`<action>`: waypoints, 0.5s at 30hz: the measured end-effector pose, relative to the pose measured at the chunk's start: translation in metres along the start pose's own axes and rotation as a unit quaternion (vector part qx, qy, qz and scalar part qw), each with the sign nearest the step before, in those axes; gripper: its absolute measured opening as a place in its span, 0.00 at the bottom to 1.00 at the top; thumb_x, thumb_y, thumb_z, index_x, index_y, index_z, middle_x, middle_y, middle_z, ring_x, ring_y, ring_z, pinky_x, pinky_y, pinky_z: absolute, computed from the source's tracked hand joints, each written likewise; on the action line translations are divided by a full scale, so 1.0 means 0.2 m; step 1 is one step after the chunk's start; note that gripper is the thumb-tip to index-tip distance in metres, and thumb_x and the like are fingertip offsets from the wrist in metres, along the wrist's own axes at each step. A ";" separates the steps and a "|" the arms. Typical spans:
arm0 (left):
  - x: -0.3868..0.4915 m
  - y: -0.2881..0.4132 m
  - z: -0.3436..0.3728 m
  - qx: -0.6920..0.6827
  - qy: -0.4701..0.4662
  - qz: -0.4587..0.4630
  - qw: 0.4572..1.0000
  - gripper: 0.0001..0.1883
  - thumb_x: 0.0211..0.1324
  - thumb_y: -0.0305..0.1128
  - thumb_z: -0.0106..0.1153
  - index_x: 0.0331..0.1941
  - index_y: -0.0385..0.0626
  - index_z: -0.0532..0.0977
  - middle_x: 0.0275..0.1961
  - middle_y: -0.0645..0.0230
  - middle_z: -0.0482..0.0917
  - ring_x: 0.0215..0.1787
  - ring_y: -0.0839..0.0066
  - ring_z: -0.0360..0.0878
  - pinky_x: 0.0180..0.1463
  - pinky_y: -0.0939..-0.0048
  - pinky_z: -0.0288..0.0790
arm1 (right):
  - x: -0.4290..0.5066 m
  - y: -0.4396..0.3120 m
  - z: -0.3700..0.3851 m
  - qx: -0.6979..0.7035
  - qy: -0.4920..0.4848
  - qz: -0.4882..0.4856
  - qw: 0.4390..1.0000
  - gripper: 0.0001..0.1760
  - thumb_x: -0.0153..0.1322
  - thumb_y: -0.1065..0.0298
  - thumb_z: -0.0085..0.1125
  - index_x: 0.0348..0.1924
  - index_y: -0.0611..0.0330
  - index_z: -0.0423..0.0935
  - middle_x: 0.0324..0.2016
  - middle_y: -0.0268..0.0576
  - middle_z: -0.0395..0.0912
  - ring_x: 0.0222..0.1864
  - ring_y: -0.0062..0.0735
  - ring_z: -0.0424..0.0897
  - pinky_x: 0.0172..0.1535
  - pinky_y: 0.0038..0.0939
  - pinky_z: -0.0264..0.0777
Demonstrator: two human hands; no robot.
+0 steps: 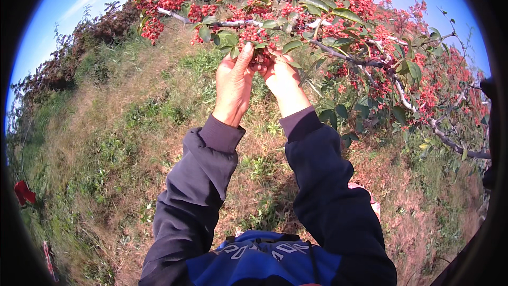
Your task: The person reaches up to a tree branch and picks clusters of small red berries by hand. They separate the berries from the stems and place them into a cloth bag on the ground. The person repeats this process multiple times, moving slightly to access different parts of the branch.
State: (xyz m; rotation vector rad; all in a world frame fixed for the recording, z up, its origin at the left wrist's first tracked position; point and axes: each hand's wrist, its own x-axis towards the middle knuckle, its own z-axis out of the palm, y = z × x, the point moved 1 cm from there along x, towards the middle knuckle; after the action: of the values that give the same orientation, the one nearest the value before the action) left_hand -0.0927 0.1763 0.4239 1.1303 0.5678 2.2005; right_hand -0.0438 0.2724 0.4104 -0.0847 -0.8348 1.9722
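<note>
Both hands are raised to a cluster of small red berries (254, 36) on a thorny, leafy shrub branch (238, 23). My left hand (237, 81) has its thumb pointing up against the cluster's lower left side, by some green leaves; its fingertips are partly hidden behind the berries. From the right, my right hand (281, 72) reaches the underside of the same cluster, its fingers bent and partly covered by berries and leaves. The fingertips of the two hands nearly meet below the cluster. More red berry clusters (152, 30) hang at the branch's left end.
Berry-laden branches (405, 91) spread to the right, with a bare grey limb (448, 141) low at the right edge. Dry grass and green weeds (119, 147) cover the ground. Dark reddish shrubs (91, 36) stand back left. A red object (24, 193) is at the far left.
</note>
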 end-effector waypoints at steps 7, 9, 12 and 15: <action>-0.01 0.02 0.01 -0.032 0.004 -0.016 0.999 0.10 0.55 0.34 0.54 0.37 0.40 0.72 0.34 0.69 0.77 0.34 0.80 0.74 0.39 0.76 0.69 | 0.00 0.14 0.01 0.021 0.057 0.101 0.993 0.05 0.68 0.71 0.46 0.30 0.61 0.72 0.19 0.36 0.72 0.18 0.24 0.70 0.19 0.21 0.63; 0.00 0.05 0.00 -0.010 -0.009 -0.026 1.000 0.09 0.55 0.34 0.54 0.36 0.41 0.73 0.34 0.70 0.77 0.34 0.80 0.74 0.39 0.77 0.69 | 0.03 0.19 -0.13 0.076 0.018 0.098 0.992 0.05 0.68 0.70 0.46 0.32 0.61 0.71 0.21 0.36 0.72 0.20 0.24 0.71 0.19 0.21 0.63; 0.02 0.08 0.03 -0.015 -0.010 -0.004 1.000 0.07 0.55 0.33 0.54 0.33 0.43 0.73 0.32 0.71 0.77 0.33 0.81 0.74 0.38 0.76 0.69 | -0.08 0.18 -0.23 0.114 0.011 0.095 0.989 0.06 0.68 0.69 0.46 0.35 0.61 0.69 0.24 0.37 0.72 0.23 0.24 0.72 0.19 0.21 0.63; 0.04 0.06 -0.02 -0.010 -0.018 -0.008 1.000 0.08 0.56 0.32 0.52 0.38 0.42 0.70 0.37 0.70 0.75 0.39 0.78 0.74 0.41 0.72 0.70 | -0.27 0.18 -0.31 0.088 0.015 0.098 0.991 0.08 0.70 0.68 0.44 0.39 0.58 0.69 0.28 0.38 0.71 0.23 0.23 0.70 0.19 0.18 0.60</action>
State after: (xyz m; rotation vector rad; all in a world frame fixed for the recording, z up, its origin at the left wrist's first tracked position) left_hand -0.1038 0.1727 0.4338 1.1483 0.5365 2.1636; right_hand -0.0191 0.2507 0.3274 -0.0946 -0.6506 2.2151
